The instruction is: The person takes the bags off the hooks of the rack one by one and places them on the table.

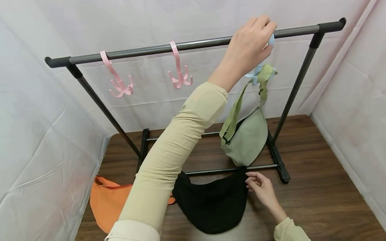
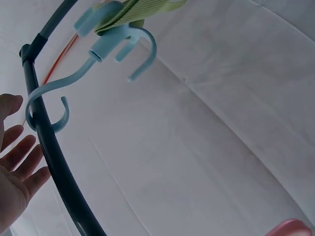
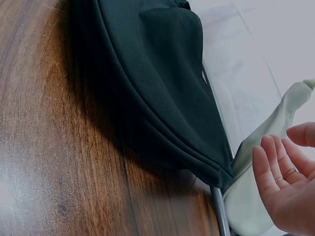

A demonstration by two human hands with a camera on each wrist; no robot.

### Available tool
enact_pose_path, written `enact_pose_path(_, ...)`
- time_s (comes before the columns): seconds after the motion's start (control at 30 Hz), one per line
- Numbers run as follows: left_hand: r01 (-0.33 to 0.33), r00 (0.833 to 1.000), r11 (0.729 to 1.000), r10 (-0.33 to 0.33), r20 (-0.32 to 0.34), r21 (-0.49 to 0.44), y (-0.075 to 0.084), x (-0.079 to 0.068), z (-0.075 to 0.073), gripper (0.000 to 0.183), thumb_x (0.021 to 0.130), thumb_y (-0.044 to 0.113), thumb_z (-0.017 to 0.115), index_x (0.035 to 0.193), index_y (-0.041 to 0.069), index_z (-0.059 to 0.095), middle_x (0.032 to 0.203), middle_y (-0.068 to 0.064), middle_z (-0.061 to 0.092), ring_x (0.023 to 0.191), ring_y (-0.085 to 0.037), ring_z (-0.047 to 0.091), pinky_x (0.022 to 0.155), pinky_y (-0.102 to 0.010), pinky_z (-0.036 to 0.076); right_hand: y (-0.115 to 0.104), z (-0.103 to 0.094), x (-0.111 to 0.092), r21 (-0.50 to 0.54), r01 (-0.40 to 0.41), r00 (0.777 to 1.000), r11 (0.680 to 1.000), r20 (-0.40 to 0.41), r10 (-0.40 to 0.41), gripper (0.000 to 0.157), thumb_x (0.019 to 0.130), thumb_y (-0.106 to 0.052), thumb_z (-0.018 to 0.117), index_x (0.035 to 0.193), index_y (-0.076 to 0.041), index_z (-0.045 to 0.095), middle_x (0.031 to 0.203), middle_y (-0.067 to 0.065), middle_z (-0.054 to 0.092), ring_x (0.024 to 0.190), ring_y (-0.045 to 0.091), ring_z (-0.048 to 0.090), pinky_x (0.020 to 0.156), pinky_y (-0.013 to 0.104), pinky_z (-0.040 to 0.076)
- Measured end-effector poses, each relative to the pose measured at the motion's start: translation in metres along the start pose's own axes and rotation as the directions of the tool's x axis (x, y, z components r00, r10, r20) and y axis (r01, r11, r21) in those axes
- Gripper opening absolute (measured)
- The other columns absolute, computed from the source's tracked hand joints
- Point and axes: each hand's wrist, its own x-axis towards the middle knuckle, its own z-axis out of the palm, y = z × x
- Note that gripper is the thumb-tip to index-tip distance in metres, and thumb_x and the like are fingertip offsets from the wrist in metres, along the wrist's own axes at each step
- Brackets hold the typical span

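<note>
Black bag (image 1: pixel 212 202) beside relaxed right fingers (image 3: pixel 266 169); blue hook (image 2: pixel 109 43) near spread left fingers (image 2: pixel 22 149); sleeve print (image 1: pixel 182 109), perhaps a logo, illegible.

Creased white sheeting (image 1: pixel 366 80) encloses a brown wood-grain floor (image 1: pixel 329 193).

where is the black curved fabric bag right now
In the head view, the black bag is low near centre, between the orange fabric bag and the right hand.
</note>
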Motion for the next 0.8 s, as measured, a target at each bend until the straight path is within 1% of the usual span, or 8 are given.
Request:
enact_pose_path(0.07, 0.003, 1.0, 1.0, -0.003, 0.005, 0.006, 0.001, 0.001, 0.0, 0.027, 0.093, 0.018, 0.045, 0.115, 0.007, 0.055, 0.111, -0.004, 0.053, 0.103, -0.018, 0.05, 0.087, -0.02, 0.042, 0.001, 0.002, 0.0, 0.008, 0.002, 1.0, 1.0, 0.005, -0.002, 0.021, 0.087, 0.005, 0.052, 0.106, 0.011, 0.057, 0.085, 0.022, 0.061, 0.066, 0.009, 0.06, 0.058, 0.029, 0.053)
enact_pose_path(0.27, 0.07, 0.997, 0.997, -0.07, 0.039, 0.014, -0.006, -0.002, 0.001, 0.03, 0.093, 0.024, 0.046, 0.116, 0.007, 0.055, 0.108, -0.004, 0.052, 0.098, -0.018, 0.049, 0.084, -0.02, 0.043, 0.001, 0.005, -0.002, 0.019, 0.018, 1.0, 1.0, 0.015, -0.018, 0.022, 0.086, 0.006, 0.052, 0.106, 0.013, 0.055, 0.084, 0.025, 0.061, 0.064, 0.009, 0.06, 0.057, 0.025, 0.052)
enact_pose_path(0.33, 0.071, 0.997, 0.997, -0.072, 0.037, 0.009, -0.008, -0.004, 0.002, 0.029, 0.092, 0.023, 0.046, 0.114, 0.006, 0.055, 0.106, -0.004, 0.052, 0.095, -0.018, 0.049, 0.083, -0.021, 0.044, 0.0, 0.003, -0.002, 0.02, 0.016, 1.0, 1.0, 0.013, -0.016, 0.022, 0.086, 0.007, 0.052, 0.106, 0.014, 0.055, 0.084, 0.025, 0.061, 0.064, 0.01, 0.06, 0.056, 0.026, 0.053)
enact_pose_path(0.47, 0.048, 0.999, 0.999, -0.048, 0.006, -0.013, -0.009, -0.006, 0.002, 0.027, 0.09, 0.017, 0.045, 0.11, 0.005, 0.057, 0.102, -0.005, 0.053, 0.091, -0.019, 0.049, 0.08, -0.022, 0.044, -0.006, -0.005, 0.003, -0.009, 0.014, 1.0, 1.0, 0.014, -0.014, 0.022, 0.087, 0.006, 0.051, 0.107, 0.014, 0.055, 0.085, 0.024, 0.061, 0.065, 0.011, 0.06, 0.058, 0.031, 0.054)
enact_pose_path(0.53, 0.042, 0.999, 0.999, -0.042, -0.007, -0.023, -0.009, -0.006, 0.001, 0.026, 0.088, 0.014, 0.044, 0.107, 0.004, 0.058, 0.101, -0.006, 0.053, 0.089, -0.019, 0.05, 0.079, -0.023, 0.045, -0.015, -0.012, 0.01, -0.042, 0.034, 0.999, 0.999, 0.018, -0.033, 0.022, 0.088, 0.004, 0.051, 0.108, 0.012, 0.056, 0.086, 0.024, 0.061, 0.066, 0.012, 0.061, 0.06, 0.032, 0.054)
enact_pose_path(0.6, 0.038, 0.999, 0.999, -0.038, -0.015, -0.031, -0.009, -0.007, 0.001, 0.025, 0.087, 0.013, 0.043, 0.105, 0.004, 0.059, 0.099, -0.006, 0.054, 0.088, -0.019, 0.05, 0.078, -0.023, 0.045, -0.027, -0.02, 0.019, -0.07, 0.091, 0.996, 0.993, 0.021, -0.089, 0.021, 0.088, 0.002, 0.052, 0.107, 0.011, 0.057, 0.085, 0.021, 0.062, 0.067, 0.01, 0.06, 0.06, 0.03, 0.053)
enact_pose_path(0.7, 0.029, 0.999, 0.999, -0.03, -0.023, -0.042, -0.01, -0.007, 0.0, 0.024, 0.086, 0.012, 0.044, 0.103, 0.004, 0.06, 0.098, -0.006, 0.054, 0.088, -0.02, 0.051, 0.078, -0.023, 0.045, -0.059, -0.032, 0.033, -0.098, 0.191, 0.981, 0.977, -0.004, -0.192, 0.019, 0.087, 0.003, 0.054, 0.104, 0.011, 0.058, 0.082, 0.018, 0.062, 0.065, 0.007, 0.059, 0.058, 0.025, 0.052)
enact_pose_path(0.8, 0.028, 1.0, 0.998, -0.028, -0.014, -0.054, -0.012, -0.007, -0.001, 0.023, 0.086, 0.012, 0.045, 0.102, 0.004, 0.06, 0.097, -0.006, 0.054, 0.089, -0.019, 0.051, 0.079, -0.023, 0.044, -0.1, -0.041, 0.048, -0.127, 0.286, 0.954, 0.95, -0.055, -0.294, 0.019, 0.085, 0.007, 0.054, 0.103, 0.013, 0.058, 0.08, 0.017, 0.06, 0.063, 0.002, 0.057, 0.057, 0.018, 0.05)
